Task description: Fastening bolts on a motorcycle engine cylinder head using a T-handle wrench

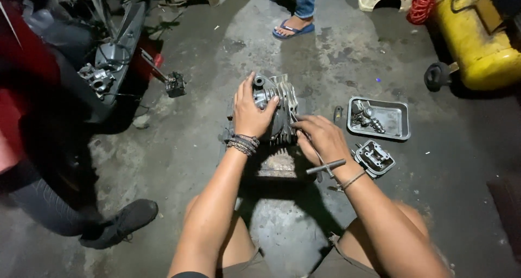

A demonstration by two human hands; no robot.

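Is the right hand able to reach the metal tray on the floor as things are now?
Probably yes. The metal tray lies on bare floor just to the right of the right hand, with nothing between them. But that hand already holds a T-handle tool, so it is not free to grasp.

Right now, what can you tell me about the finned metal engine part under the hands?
The finned engine part is grey cast metal, dull and grimy, with a row of cooling fins along its near side and a short round port at its top. It sits on a dark block on the concrete floor, between the person's knees. The left hand lies over its left side, fingers curled onto the top. The right hand touches its right edge while holding a T-handle tool. Its underside is hidden.
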